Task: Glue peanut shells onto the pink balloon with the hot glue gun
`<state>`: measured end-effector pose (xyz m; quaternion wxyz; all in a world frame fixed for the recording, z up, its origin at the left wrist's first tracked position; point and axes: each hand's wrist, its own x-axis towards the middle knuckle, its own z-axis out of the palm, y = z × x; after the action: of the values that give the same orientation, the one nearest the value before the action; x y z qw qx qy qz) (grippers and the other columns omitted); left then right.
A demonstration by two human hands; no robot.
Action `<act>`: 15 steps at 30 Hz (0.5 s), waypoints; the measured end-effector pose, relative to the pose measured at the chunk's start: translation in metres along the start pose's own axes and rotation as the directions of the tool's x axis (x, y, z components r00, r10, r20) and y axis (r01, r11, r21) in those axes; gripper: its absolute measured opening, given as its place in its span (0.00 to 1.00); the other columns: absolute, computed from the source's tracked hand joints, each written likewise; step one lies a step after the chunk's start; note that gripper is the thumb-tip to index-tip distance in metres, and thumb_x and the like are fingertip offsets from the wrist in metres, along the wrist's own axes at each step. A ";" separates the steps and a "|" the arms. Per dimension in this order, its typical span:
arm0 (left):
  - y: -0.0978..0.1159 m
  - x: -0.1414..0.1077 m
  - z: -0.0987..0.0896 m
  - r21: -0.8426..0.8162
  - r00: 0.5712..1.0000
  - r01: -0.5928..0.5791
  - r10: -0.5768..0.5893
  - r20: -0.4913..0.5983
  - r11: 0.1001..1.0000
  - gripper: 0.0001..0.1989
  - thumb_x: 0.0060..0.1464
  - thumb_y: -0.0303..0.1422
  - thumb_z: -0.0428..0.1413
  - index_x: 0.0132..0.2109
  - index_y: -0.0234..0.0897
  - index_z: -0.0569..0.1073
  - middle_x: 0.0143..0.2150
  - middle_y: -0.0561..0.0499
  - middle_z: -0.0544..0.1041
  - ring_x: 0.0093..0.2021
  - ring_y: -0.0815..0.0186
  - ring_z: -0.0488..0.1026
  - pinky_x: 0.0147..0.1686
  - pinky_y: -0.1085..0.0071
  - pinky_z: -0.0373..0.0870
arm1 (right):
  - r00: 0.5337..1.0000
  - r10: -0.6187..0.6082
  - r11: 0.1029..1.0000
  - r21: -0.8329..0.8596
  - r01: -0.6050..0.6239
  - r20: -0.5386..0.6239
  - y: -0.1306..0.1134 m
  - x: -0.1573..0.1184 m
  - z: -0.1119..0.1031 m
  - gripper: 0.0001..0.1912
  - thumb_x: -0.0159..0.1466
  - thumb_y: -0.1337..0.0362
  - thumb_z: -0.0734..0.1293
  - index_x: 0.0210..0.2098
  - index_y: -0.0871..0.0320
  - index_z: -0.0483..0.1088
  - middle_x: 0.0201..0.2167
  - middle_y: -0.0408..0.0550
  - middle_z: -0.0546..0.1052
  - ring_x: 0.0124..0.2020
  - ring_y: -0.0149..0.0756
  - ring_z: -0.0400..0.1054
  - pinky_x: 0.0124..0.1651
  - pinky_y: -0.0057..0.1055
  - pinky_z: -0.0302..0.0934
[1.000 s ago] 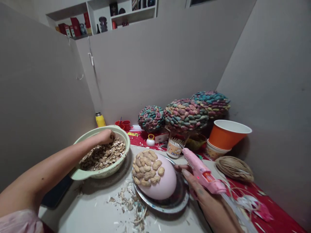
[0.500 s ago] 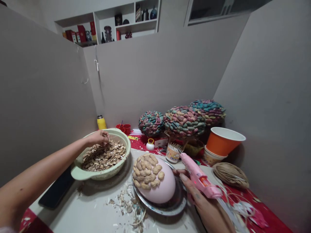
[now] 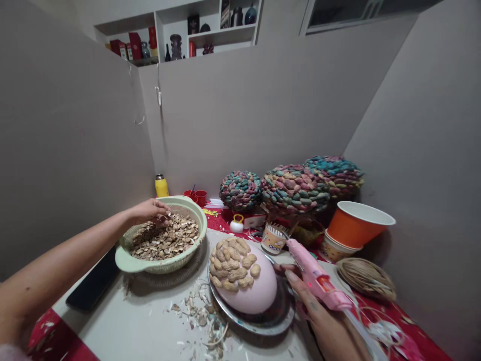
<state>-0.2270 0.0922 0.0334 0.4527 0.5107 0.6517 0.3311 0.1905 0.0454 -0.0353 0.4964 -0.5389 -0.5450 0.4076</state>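
My left hand [image 3: 152,211] reaches into a pale green colander [image 3: 128,264] filled with peanut shells [image 3: 169,243]. Its fingers are pinched together just over the heap, with what looks like a piece of shell at the tips. My right hand [image 3: 310,301] is wrapped round a pink glue gun [image 3: 315,276], whose nozzle points up and away to the left. Beside that hand, a pale pink balloon-like form [image 3: 259,288] rests in a round metal dish [image 3: 263,328]. Peanut shells [image 3: 231,265] cover the form's upper left part; the rest is bare.
Behind stand several balls covered in coloured shells [image 3: 295,190], a paper cup of white sticks [image 3: 273,238] and an orange bucket [image 3: 356,225]. Coiled cord [image 3: 366,278] lies at right. A dark phone-like slab [image 3: 93,281] is by the colander; shell scraps [image 3: 203,313] litter the front.
The view has shifted slightly, so most things appear a little further right. My left hand has lifted slightly from the shells, its fingers drawn together. The glue gun stays in my right hand.
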 end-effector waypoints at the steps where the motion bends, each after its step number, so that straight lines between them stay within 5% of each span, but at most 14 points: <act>1: 0.001 0.000 0.000 -0.008 1.000 0.002 -0.002 0.007 1.000 0.13 0.42 0.36 0.66 0.35 0.34 0.77 0.31 0.47 0.82 0.31 0.63 0.79 0.38 0.64 0.75 | 1.000 -0.001 1.000 0.006 0.001 -0.012 0.002 0.001 0.000 0.11 0.49 0.51 0.72 0.25 0.51 0.79 0.34 0.46 0.83 0.47 0.53 0.76 0.46 0.37 0.75; 10: 0.008 -0.009 0.006 -0.039 0.998 -0.046 0.044 -0.045 0.998 0.13 0.40 0.33 0.65 0.32 0.35 0.71 0.26 0.51 0.79 0.26 0.67 0.76 0.31 0.68 0.73 | 0.999 0.006 0.999 0.042 -0.004 -0.047 0.015 0.004 0.006 0.15 0.49 0.49 0.71 0.29 0.53 0.79 0.40 0.48 0.83 0.50 0.54 0.74 0.53 0.39 0.70; 15: 0.029 -0.028 0.030 -0.055 0.983 -0.171 0.166 -0.080 0.984 0.11 0.45 0.35 0.63 0.34 0.36 0.71 0.26 0.51 0.78 0.26 0.68 0.74 0.29 0.70 0.70 | 0.999 -0.034 0.999 -0.002 0.034 -0.039 0.016 0.003 0.001 0.19 0.53 0.46 0.69 0.33 0.53 0.79 0.40 0.49 0.83 0.47 0.51 0.76 0.52 0.39 0.70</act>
<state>-0.1869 0.0714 0.0553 0.4137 0.5370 0.6122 0.4070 0.1922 0.0500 -0.0507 0.5134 -0.5378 -0.5445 0.3882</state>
